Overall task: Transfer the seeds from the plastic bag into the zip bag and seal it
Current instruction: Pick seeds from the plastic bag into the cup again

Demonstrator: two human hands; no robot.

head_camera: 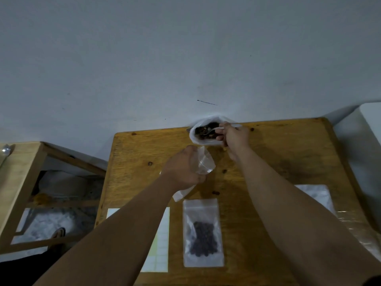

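Seeds [207, 136], dark and small, sit in a heap inside the white plastic bag [206, 143] at the far edge of the table [278, 157], right up against the wall [185, 58]. The bag's mouth is wide open and faces up, so nothing spills and a spoon can get in. The person's right hand [235, 139] pinches the handle of a spoon [213, 129], and the spoon's bowl is down in the heap. I think this is the scooping step.

The left hand [183, 170] is curled tight round an empty zip bag [205, 162]. It holds that bag up just beside the plastic bag, on the near side, so the spoon has only a short way to go. That seems smart, because seeds can roll off a spoon. I cannot tell if the zip bag's mouth is open; it looks crumpled in the fist.

Closer to the person a second zip bag [203, 232] lies flat with seeds in it. It looks filled already. To its left is a sheet of labels [162, 244], partly under the left arm. On the right side of the table is a pile of clear bags [315, 195].

Next, the spoon should lift level and tip into the small bag. Then the zip needs pressing shut.
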